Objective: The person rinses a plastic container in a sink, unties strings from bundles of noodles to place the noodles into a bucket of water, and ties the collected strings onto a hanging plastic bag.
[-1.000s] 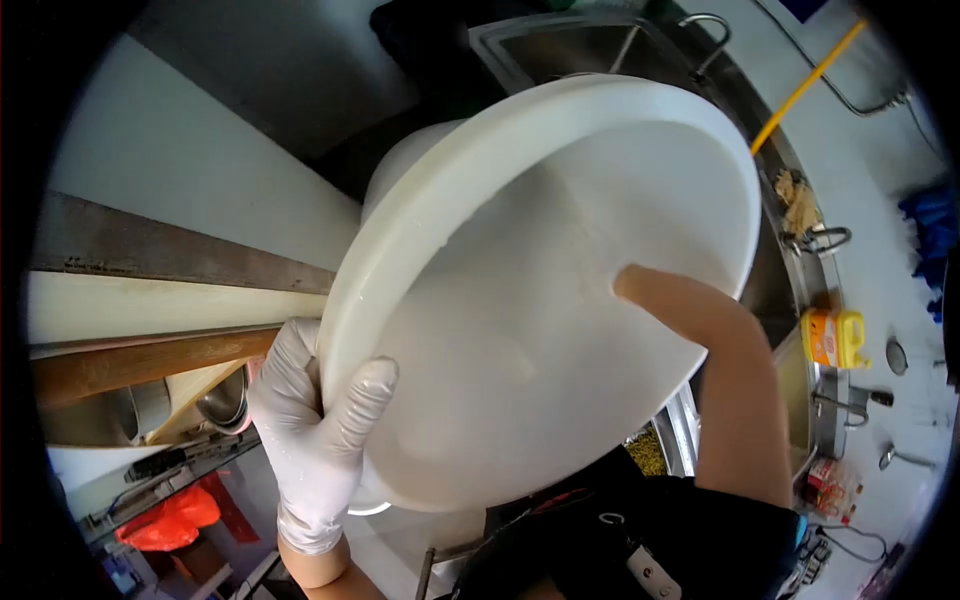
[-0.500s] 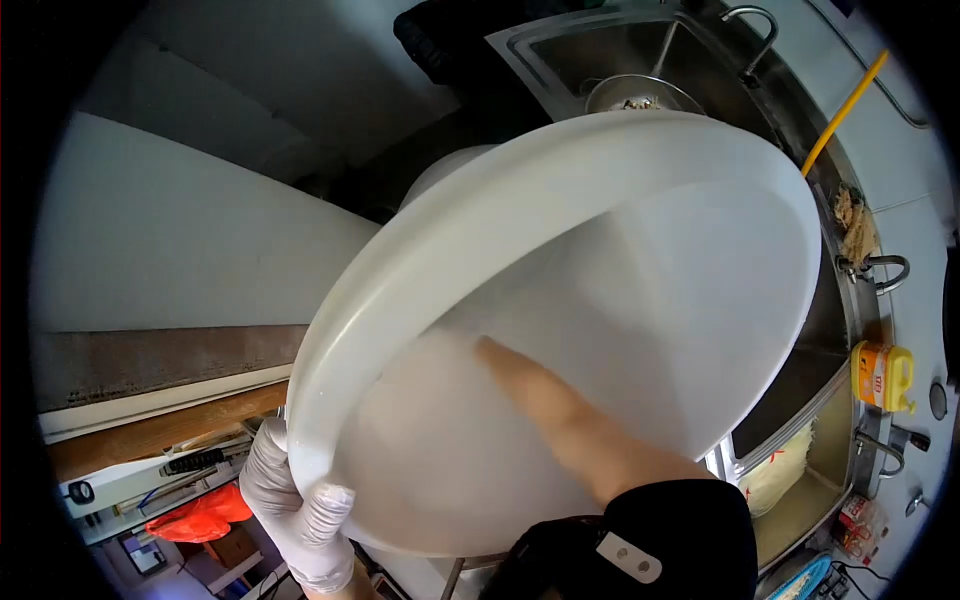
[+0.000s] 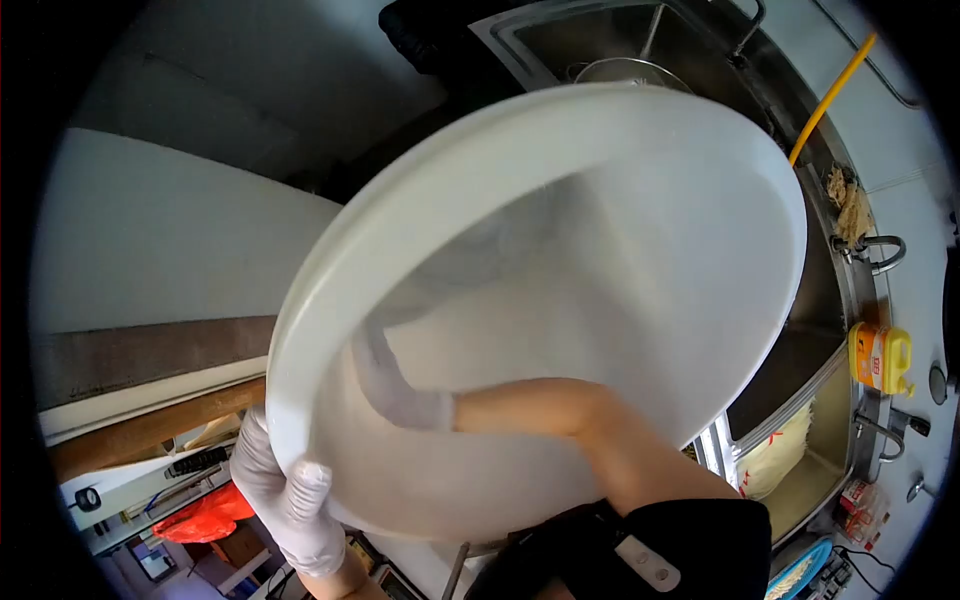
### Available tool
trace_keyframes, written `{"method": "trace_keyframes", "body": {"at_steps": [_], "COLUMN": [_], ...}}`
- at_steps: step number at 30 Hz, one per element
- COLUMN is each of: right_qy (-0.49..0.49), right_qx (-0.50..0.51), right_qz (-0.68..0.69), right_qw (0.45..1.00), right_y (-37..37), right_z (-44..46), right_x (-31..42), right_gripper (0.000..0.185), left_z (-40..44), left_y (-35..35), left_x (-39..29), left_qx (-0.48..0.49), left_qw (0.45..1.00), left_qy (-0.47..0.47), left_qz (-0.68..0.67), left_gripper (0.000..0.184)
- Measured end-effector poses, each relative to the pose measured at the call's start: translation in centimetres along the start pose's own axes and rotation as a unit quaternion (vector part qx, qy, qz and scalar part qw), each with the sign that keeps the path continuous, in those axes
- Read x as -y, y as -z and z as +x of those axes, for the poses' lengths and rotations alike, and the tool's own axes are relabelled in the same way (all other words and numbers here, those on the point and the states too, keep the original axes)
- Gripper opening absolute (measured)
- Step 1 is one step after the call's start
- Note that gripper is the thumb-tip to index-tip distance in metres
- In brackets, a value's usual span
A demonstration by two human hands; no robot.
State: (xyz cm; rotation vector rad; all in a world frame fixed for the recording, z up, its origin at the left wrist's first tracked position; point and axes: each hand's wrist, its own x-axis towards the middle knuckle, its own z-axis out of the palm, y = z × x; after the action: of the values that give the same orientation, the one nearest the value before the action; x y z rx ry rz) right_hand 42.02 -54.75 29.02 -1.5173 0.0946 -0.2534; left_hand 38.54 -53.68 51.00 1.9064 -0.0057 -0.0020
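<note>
A large white tub is tipped on its side, its open mouth facing me. My left hand, in a white glove, grips the tub's rim at the lower left, thumb on the near side and fingers behind. Inside the tub, my right hand, also in a white glove, is at the left part of the inner wall. Its fingers are blurred and blend with the white surface, so whether they hold anything is hidden.
Metal sinks run along the top and right, one holding a round strainer. By them are a yellow jug, a brown cloth, a yellow hose and faucets. A red bag lies lower left.
My right hand has moved from deep inside the tub, out of sight, to the left inner wall, where its glove shows. Since half a second ago the tub has shifted slightly left in view.
</note>
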Motion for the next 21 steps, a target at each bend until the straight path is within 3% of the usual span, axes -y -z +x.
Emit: {"method": "trace_keyframes", "body": {"at_steps": [2, 4, 5, 9, 13, 14, 15, 18, 21], "right_qy": [-0.043, -0.133, -0.130, -0.063, -0.051, -0.023, 0.074, -0.059, -0.079], "right_qx": [0.085, 0.226, 0.247, 0.158, 0.034, 0.011, -0.038, -0.027, 0.020], "right_qz": [-0.043, -0.203, -0.283, -0.549, -0.620, -0.626, -0.646, -0.576, -0.474], "right_qw": [0.995, 0.943, 0.917, 0.818, 0.782, 0.780, 0.759, 0.815, 0.877], "right_y": [1.6, 5.7, 8.4, 19.7, 25.1, 25.0, 24.6, 20.1, 11.5], "right_z": [-3.9, -6.3, -4.8, 7.0, 14.3, 14.4, 14.4, 9.9, 5.9], "right_x": [-3.0, -12.5, -14.2, -18.3, -19.6, -20.9, -23.7, -24.7, -21.7], "right_gripper": [0.058, 0.058, 0.056, 0.050, 0.045, 0.044, 0.042, 0.044, 0.048], "left_z": [0.3, 0.2, 0.4, 0.6, 0.5, 0.4, 0.4, 0.7, 1.6], "left_y": [-1.0, -0.8, -0.8, -0.7, -0.8, -0.6, -0.6, -0.6, -0.5], "left_x": [-0.4, -0.4, -0.3, -0.4, 0.1, 0.2, 0.2, 0.0, -0.4], "left_qx": [-0.020, -0.016, -0.015, -0.024, -0.052, -0.055, -0.058, -0.047, -0.006], "left_qw": [0.999, 0.999, 0.999, 0.999, 0.998, 0.998, 0.998, 0.999, 1.000], "left_qy": [-0.014, -0.008, -0.010, -0.002, -0.004, -0.006, -0.012, 0.004, -0.013], "left_qz": [-0.028, -0.027, -0.029, -0.025, -0.021, -0.017, -0.012, -0.009, -0.003], "left_gripper": [0.049, 0.049, 0.048, 0.049, 0.052, 0.052, 0.053, 0.056, 0.054]}}
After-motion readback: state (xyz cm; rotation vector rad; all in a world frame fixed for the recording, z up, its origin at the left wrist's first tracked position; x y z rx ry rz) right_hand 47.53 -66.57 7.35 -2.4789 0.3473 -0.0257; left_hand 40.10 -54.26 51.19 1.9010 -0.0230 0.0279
